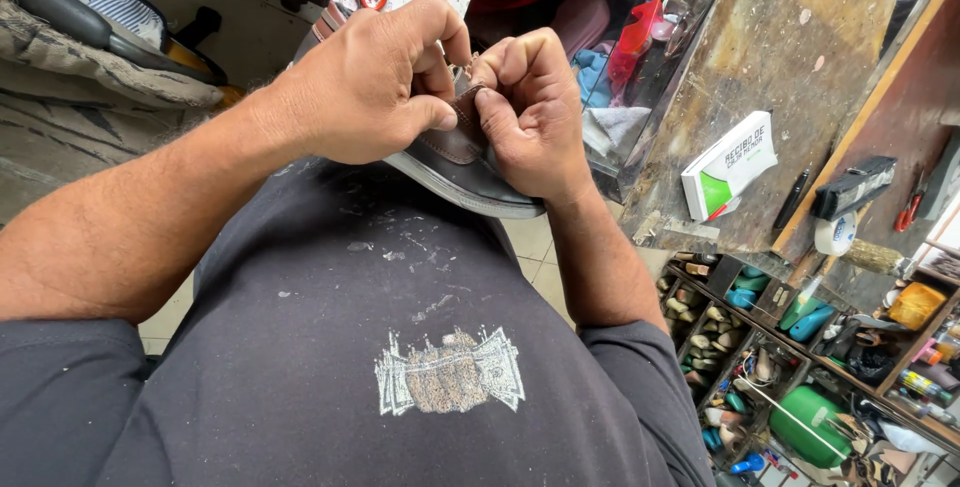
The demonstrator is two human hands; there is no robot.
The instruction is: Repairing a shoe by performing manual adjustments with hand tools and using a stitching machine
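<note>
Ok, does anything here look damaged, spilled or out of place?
Nothing looks damaged. Both hands, left and right, pinch the upper of a brown shoe held over the lap. Pale dust and flecks are scattered on the dark shirt. The compartmented rack at lower right is crammed with jumbled small items, cluttered rather than spilled.

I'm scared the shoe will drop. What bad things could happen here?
The shoe is held over the lap only by the left hand and right hand pinching its brown upper, so it might slip off. The fingers press close together on the edge and could get pinched or sore. The white box lies on a sloping board and may slide.
</note>
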